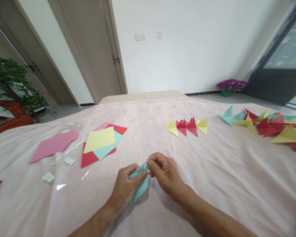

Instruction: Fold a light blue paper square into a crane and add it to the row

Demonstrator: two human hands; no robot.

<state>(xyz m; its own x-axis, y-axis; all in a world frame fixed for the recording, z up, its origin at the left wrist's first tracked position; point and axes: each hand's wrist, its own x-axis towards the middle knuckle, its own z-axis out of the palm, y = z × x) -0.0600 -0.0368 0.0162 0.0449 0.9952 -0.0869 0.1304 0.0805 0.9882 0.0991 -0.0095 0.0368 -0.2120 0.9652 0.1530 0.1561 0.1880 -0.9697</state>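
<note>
A light blue folded paper piece [141, 190] is held up just above the cloth, near the middle front. My left hand [126, 184] grips it from the left, the thumb pressed flat across its face. At its upper corner my right hand [165, 171] pinches the narrow tip between thumb and forefinger. A small pale strip shows by the pinched tip; what it is cannot be made out. Beyond my hands stand several folded paper cranes, among them a red crane [192, 126] and a yellow crane [172, 127], side by side in a row.
Coloured paper sheets [100, 140] lie stacked at left, beside pink sheets [54, 144] and a clear plastic wrapper [71, 149]. A heap of folded cranes [271, 126] covers the right side. The pink tablecloth [212, 171] is wrinkled.
</note>
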